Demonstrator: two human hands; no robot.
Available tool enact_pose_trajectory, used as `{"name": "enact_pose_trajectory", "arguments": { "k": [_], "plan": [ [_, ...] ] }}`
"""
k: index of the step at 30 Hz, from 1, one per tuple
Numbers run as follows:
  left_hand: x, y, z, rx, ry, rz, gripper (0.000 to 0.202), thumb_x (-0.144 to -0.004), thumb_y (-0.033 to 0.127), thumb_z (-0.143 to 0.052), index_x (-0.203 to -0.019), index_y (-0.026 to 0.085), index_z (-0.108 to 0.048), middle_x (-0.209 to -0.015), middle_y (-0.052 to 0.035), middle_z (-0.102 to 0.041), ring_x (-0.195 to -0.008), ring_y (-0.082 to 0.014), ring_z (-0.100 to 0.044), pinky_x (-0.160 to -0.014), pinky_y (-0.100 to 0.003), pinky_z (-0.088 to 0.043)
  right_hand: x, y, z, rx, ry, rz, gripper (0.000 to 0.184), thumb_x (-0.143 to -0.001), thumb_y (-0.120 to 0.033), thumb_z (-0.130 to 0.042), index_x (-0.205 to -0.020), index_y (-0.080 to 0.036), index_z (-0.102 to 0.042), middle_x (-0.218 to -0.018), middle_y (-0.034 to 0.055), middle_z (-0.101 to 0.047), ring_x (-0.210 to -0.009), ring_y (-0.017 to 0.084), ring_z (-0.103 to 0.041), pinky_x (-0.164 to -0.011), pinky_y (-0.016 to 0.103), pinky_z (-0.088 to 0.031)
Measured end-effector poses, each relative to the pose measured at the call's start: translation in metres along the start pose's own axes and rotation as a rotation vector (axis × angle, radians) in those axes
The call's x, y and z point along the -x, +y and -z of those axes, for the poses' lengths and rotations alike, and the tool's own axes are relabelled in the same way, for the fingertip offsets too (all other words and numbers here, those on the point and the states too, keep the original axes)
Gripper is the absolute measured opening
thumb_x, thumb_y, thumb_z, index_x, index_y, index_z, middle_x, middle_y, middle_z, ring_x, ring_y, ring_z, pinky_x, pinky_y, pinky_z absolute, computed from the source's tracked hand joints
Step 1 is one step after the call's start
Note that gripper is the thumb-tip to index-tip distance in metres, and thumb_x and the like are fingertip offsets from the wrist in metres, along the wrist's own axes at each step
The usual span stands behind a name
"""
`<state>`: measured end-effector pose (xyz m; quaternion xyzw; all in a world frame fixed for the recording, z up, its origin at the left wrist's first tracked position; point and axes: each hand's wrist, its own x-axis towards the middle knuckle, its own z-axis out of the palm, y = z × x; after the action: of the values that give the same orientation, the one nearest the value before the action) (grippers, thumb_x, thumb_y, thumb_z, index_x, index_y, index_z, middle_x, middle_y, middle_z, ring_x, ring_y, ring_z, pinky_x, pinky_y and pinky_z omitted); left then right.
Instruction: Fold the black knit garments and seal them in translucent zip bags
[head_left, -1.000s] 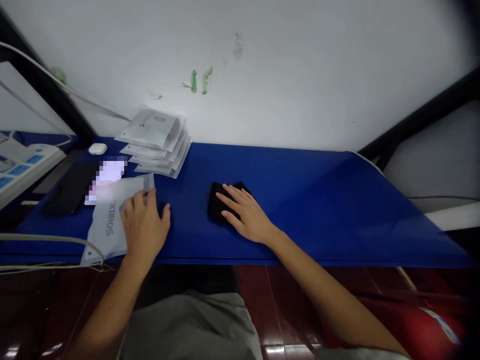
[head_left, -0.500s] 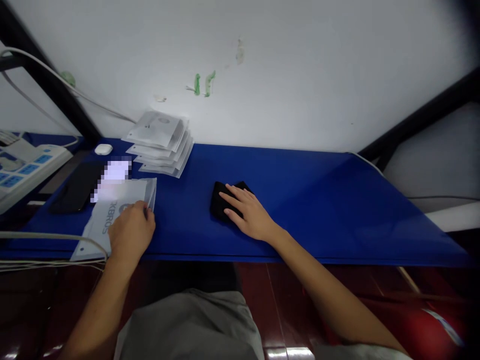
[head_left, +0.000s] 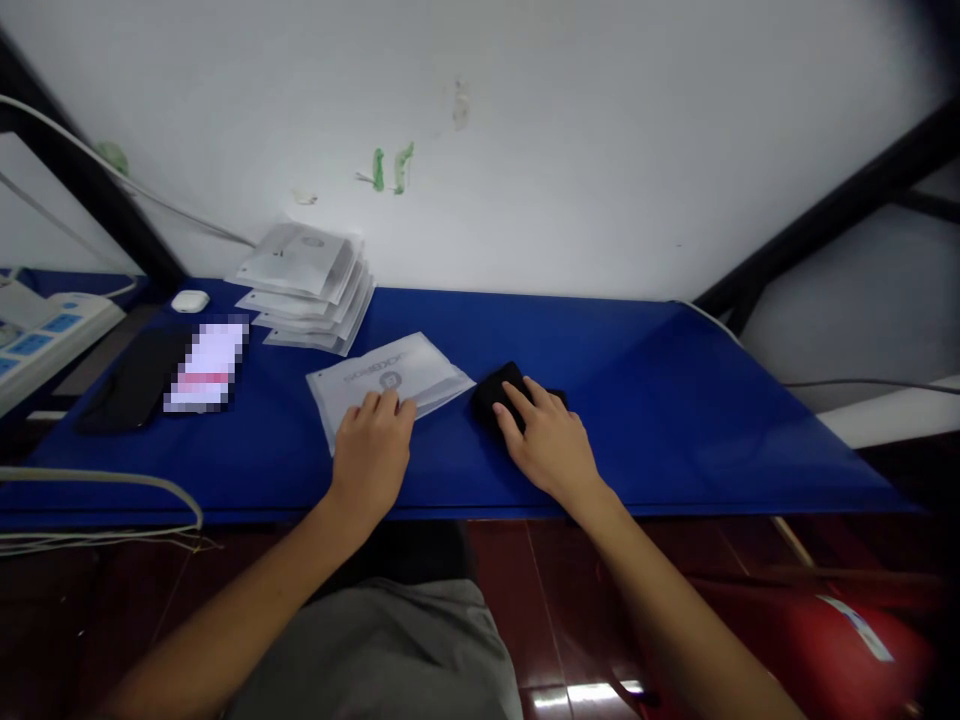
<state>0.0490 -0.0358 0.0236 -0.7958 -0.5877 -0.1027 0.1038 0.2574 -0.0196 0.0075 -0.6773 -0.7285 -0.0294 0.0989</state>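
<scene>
A flat grey plastic bag (head_left: 390, 378) with printed lettering lies on the blue table top (head_left: 675, 400), in front of me. My left hand (head_left: 373, 448) rests on the bag's near edge, its fingers curled down onto the plastic. Just right of the bag sits a small folded black item (head_left: 496, 391). My right hand (head_left: 551, 445) lies over its right part with the fingers spread flat on it.
A fanned stack of similar grey bags (head_left: 304, 285) leans near the white wall. At the left lie a phone (head_left: 206, 365) with a lit screen, a dark pad (head_left: 124, 385), a white earbud case (head_left: 190, 300) and a power strip (head_left: 41, 335). Cables run along the table's left front edge.
My left hand has dragged the grey bag from the left side to the middle, turning it. My right hand stays on the black item, which now lies beside the bag.
</scene>
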Motion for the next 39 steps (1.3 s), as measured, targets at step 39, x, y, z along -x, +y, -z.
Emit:
{"name": "enact_pose_trajectory", "arguments": {
  "k": [39],
  "plan": [
    [-0.077,-0.037,-0.018,0.115,-0.013,-0.036,0.031,-0.094,0.011,-0.035,-0.095,0.014,-0.066,-0.094,-0.0092,-0.060,-0.079,-0.0185,-0.059,-0.056,-0.028,-0.041,-0.016,0.018,0.015,-0.266,0.255,0.338,0.032,-0.089,-0.038,-0.054,-0.114,-0.021,-0.063,-0.124,0.0117,-0.064,-0.114,0.029,-0.059,-0.099,0.052,-0.045]
  ]
}}
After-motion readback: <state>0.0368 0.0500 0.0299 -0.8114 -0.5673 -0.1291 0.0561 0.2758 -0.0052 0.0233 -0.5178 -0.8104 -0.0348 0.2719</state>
